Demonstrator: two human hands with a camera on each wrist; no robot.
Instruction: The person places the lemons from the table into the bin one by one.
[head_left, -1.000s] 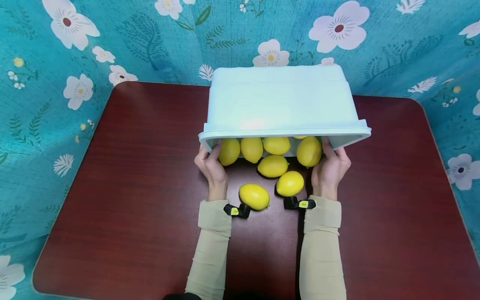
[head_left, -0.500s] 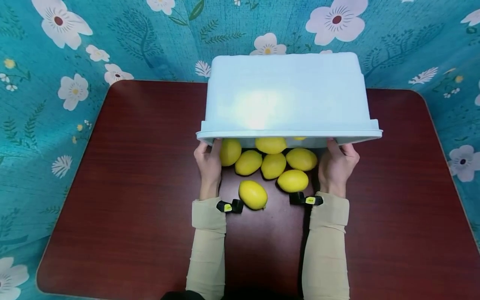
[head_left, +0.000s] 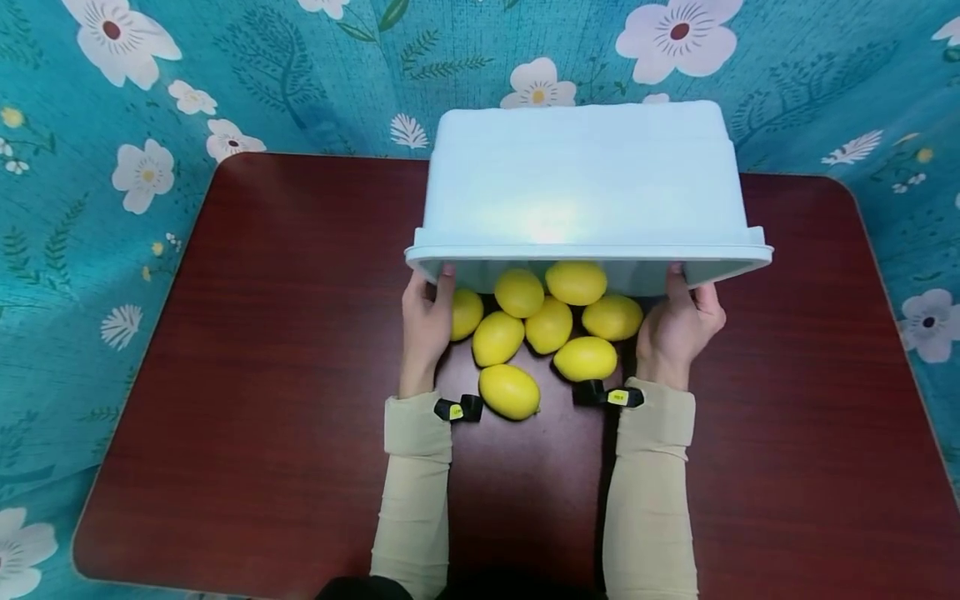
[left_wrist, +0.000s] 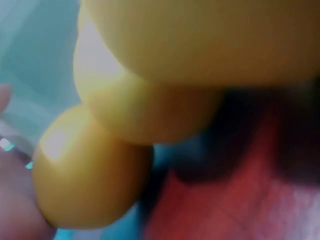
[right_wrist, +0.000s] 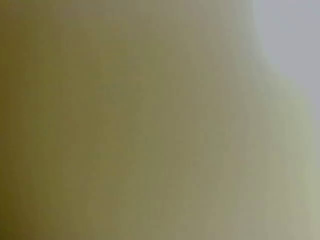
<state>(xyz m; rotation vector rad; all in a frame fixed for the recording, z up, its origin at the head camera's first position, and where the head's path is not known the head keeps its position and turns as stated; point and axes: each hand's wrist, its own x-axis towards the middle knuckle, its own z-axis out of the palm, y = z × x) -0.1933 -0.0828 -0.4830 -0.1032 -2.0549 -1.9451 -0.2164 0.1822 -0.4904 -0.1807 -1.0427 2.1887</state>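
A pale blue plastic bin point(head_left: 585, 175) is tipped toward me in the head view, its opening facing down and forward. My left hand point(head_left: 426, 329) grips the rim's left end, thumb inside. At the right end my right hand point(head_left: 678, 329) holds the same rim, thumb also inside. Several yellow lemons lie between the hands, among them a near lemon point(head_left: 509, 392) and one at the mouth of the bin, an upper lemon point(head_left: 576, 282). The left wrist view has a lemon point(left_wrist: 92, 170) close beside the left hand. A blurred yellow surface point(right_wrist: 140, 125) fills most of the right wrist view.
The dark red-brown table point(head_left: 285, 350) extends to both sides of the arms. Behind it hangs a teal flowered cloth point(head_left: 315, 75), close to the bin's far side. Black wrist cameras sit near the closest lemons.
The bin has risen slightly and shifted right with both hands on its rim. More lemons have rolled out from under it onto the table.
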